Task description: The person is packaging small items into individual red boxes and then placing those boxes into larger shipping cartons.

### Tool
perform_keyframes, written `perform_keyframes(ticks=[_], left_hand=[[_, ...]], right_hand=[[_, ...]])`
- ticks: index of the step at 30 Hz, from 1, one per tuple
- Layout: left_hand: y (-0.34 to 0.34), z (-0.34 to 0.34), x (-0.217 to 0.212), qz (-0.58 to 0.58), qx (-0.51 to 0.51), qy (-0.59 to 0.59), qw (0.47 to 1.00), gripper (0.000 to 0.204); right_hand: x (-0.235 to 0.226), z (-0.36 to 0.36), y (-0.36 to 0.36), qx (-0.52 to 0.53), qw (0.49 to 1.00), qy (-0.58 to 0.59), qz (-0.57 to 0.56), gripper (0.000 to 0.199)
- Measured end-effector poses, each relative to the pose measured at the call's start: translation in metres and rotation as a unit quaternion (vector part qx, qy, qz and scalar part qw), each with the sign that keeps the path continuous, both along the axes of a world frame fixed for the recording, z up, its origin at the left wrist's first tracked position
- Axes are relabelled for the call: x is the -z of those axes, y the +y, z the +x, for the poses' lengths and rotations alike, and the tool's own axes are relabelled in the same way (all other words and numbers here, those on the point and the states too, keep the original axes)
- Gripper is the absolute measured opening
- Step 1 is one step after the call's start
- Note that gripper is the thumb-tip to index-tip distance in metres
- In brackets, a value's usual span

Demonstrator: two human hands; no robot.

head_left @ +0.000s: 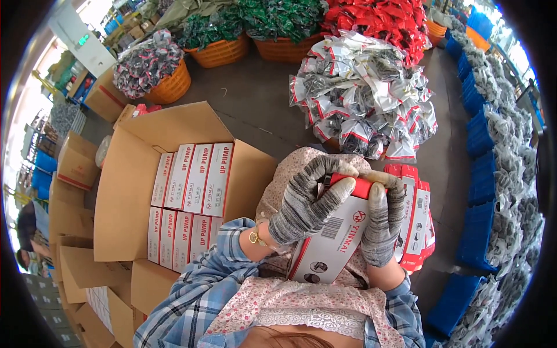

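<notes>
A white and red product box (pixel 333 249) rests tilted over my lap, its red end (pixel 357 187) turned away from me. My left hand (pixel 301 206), in a grey knitted glove with pale fingertips, grips the box's left side near that end. On the other side my right hand (pixel 382 223), gloved alike, presses its thumb and fingers round the red end flap. Whatever is inside the box is hidden. To my left, an open brown carton (pixel 122 203) holds two rows of similar white boxes (pixel 216 180) standing side by side.
Red and white cartons (pixel 415 226) lie stacked right of my hand. Ahead is a heap of clear-bagged parts (pixel 365 98). Orange baskets (pixel 217 53) of green and red bagged goods stand behind. Blue crates (pixel 480 180) line the right; more cardboard boxes (pixel 78 159) stand left.
</notes>
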State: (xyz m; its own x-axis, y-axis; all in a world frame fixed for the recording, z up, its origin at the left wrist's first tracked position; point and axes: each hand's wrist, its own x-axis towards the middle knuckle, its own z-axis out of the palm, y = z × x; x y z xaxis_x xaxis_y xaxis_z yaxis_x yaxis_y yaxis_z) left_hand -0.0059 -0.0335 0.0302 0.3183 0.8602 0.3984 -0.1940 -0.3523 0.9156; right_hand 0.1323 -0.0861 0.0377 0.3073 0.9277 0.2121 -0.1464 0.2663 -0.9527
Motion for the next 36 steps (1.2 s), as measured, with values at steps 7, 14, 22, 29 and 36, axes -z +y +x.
perform_keyframes(ticks=[7, 14, 22, 29, 36], left_hand=[[-0.011, 0.002, 0.009, -0.101, 0.007, -0.046, 0.994, 0.022], [-0.027, -0.003, 0.054, -0.083, 0.000, -0.028, 0.996, 0.048], [0.017, -0.045, 0.042, -0.385, 0.097, -0.188, 0.898, 0.061], [0.070, -0.033, 0.041, -0.254, 0.123, -0.403, 0.871, 0.059], [0.082, -0.039, -0.003, 0.218, -0.188, -0.200, 0.936, 0.040]], right_hand=[[0.020, 0.011, 0.008, -0.042, 0.998, -0.018, 0.032, 0.033], [0.037, 0.017, 0.013, -0.037, 0.997, -0.025, 0.064, 0.041], [0.016, 0.025, 0.047, -0.188, 0.932, -0.290, -0.107, 0.042], [0.027, 0.015, 0.090, -0.119, 0.874, -0.416, 0.221, 0.055], [0.037, 0.024, 0.168, -0.409, 0.901, -0.095, 0.107, 0.056]])
